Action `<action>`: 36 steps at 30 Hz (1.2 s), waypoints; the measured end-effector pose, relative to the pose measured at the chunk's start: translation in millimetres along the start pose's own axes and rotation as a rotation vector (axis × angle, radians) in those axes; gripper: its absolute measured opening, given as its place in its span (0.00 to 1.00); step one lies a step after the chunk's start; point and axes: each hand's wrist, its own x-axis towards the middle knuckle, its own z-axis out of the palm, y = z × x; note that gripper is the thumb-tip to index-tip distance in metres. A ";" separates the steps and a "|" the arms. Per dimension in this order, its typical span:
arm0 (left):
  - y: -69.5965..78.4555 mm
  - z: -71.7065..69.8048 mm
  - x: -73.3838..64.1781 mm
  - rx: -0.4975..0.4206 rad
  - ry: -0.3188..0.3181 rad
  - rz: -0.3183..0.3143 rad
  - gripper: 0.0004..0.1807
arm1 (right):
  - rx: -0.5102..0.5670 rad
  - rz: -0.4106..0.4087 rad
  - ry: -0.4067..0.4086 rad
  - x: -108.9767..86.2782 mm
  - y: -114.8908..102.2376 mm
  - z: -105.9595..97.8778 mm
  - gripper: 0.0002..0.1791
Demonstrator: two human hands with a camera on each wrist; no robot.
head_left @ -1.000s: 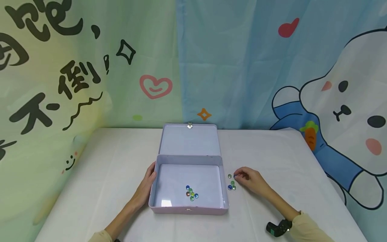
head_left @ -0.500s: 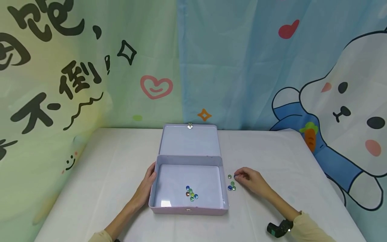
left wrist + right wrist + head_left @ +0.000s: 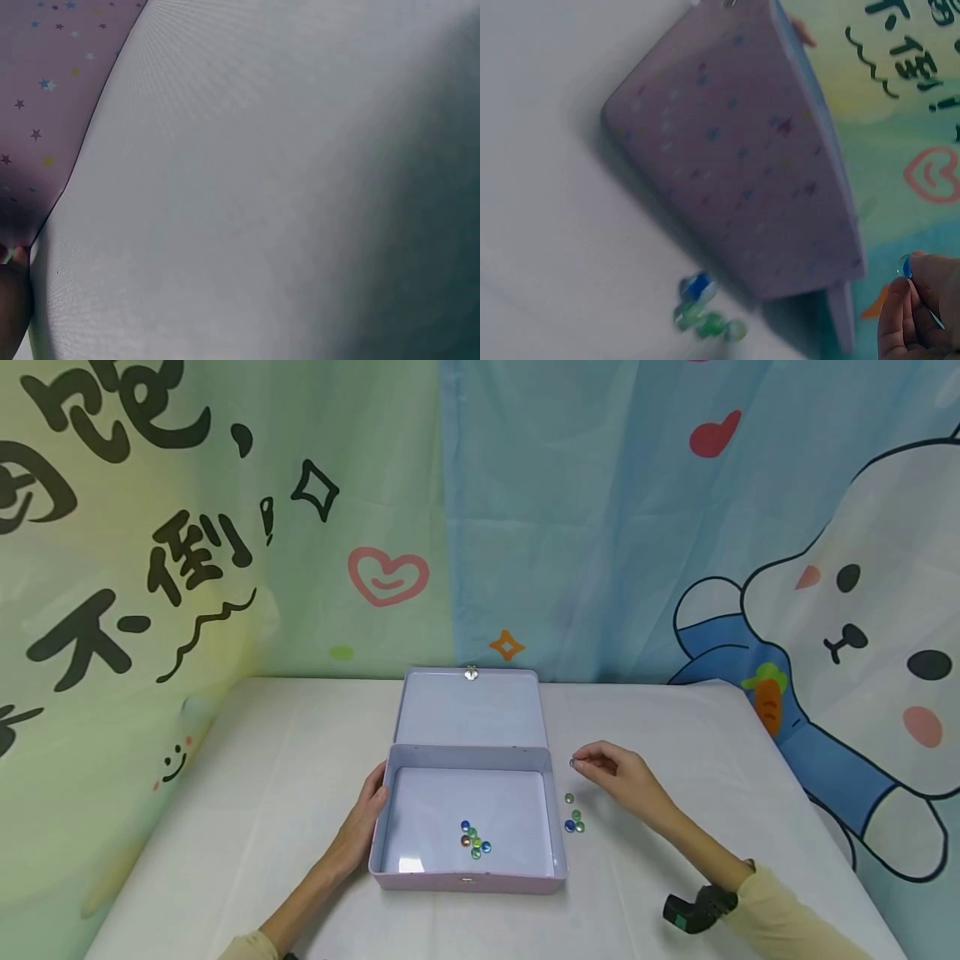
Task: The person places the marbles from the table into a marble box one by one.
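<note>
With thumb and fingers closed together, the right hand [image 3: 618,781] pinches a clear-and-blue marble [image 3: 904,266] above the bench [image 3: 660,727], just right of the open box [image 3: 427,882], whose left side the left hand [image 3: 366,817] touches with extended fingers.

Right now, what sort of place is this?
Maybe a little play or filming corner: a white-covered table in front of a cartoon-printed curtain, with coloured marbles in an open box.

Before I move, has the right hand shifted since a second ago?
Yes: in the head view, the right hand moved up and slightly left, nearer the lid.
</note>
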 end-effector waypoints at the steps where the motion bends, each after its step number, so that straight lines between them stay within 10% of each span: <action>1: -0.2 0.0 0.2 -0.002 -0.001 0.000 0.29 | 0.002 -0.004 -0.009 0.8 -6.9 0.7 0.13; 17: -1.7 -0.6 -0.9 -0.001 -0.001 0.004 0.28 | 0.069 -0.266 -0.287 43.8 -93.1 57.8 0.08; 36: -1.3 -0.8 0.4 -0.001 -0.004 0.026 0.28 | -0.159 -0.397 -0.646 83.3 -108.2 149.7 0.05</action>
